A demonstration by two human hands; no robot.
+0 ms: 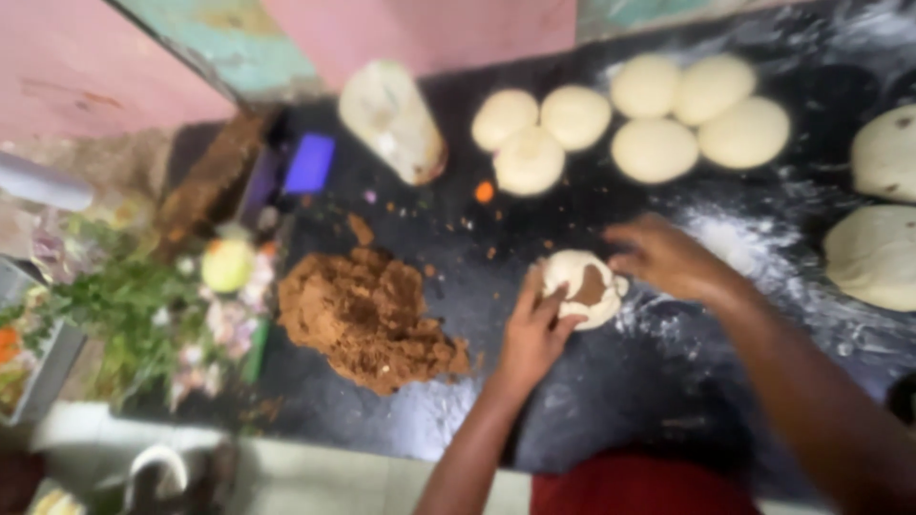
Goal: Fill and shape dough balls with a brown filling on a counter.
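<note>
Dough cup (584, 288) w/ brown filling inside sits near middle of the black counter (611, 401), on a floured patch. Left hand (530, 334) cups its near side, fingers curled against it; right hand (668, 257) pinches its far-right rim w/ fingertips. Pic is blurry, so exact finger grip hard to tell. Filling heap (367, 319), brown & crumbly, lies just left of the cup, apart from it. Dough balls (630, 119), seven or so, clustered along the far edge; two bigger flat dough pieces (883, 210) at the right edge. Pale jar (391, 119) lies tilted by the far-left corner, purple box (310, 164) beside it. Greens (124, 305) & veg scraps crowd the left edge. Pink wall (420, 33) behind.
</note>
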